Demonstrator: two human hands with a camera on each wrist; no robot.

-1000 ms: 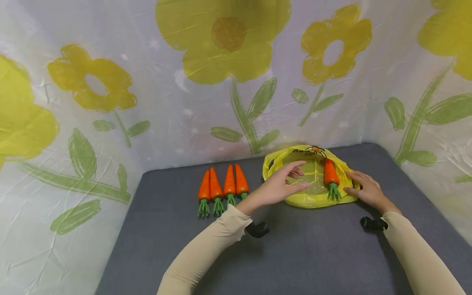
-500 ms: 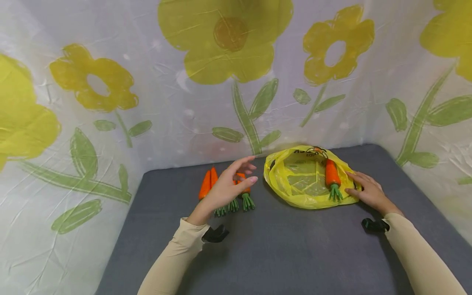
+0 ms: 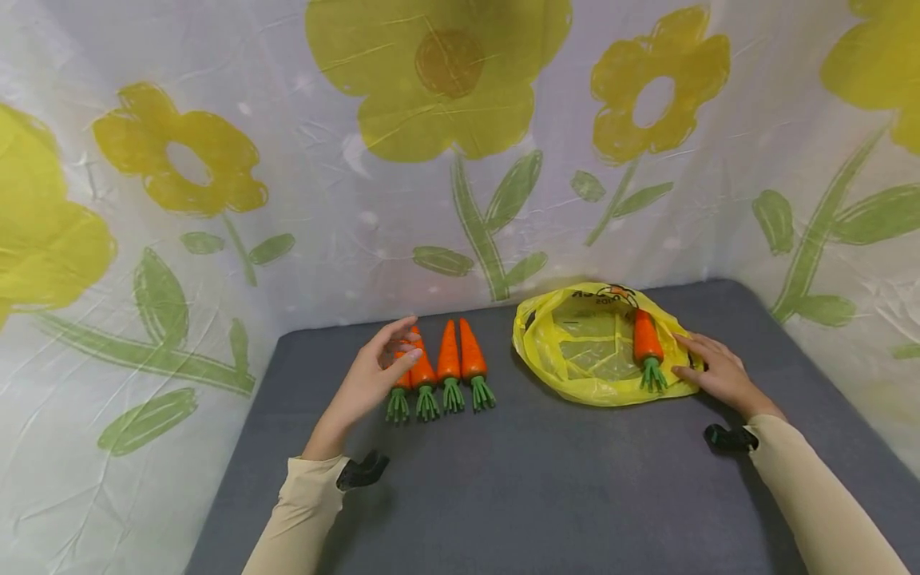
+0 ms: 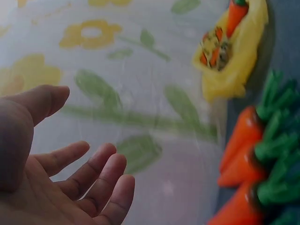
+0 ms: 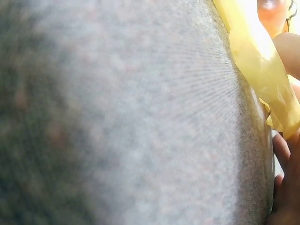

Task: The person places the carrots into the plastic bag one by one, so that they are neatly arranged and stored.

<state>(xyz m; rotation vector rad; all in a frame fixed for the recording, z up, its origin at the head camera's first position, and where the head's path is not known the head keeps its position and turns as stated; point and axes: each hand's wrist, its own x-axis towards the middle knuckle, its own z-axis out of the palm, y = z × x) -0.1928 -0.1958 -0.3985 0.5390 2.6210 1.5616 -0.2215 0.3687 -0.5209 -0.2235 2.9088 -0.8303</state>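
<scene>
Several orange toy carrots with green tops lie side by side on the grey table. My left hand is over the leftmost ones, partly hiding them; its fingers are loosely bent and hold nothing. In the left wrist view the hand shows its palm, with carrots off to its right. A yellow plastic bag lies with its mouth spread, and one toy carrot rests on its right side. My right hand touches the bag's right rim, relaxed fingers and thumb apart on the plastic.
The grey table ends at the back against a hanging cloth printed with yellow flowers. The cloth also runs along both sides. Each wrist carries a black camera mount.
My left hand has moved left from above the bag, across the carrot row, to its left end, uncovering the right-hand carrots. The right hand and the bag have stayed in place.
</scene>
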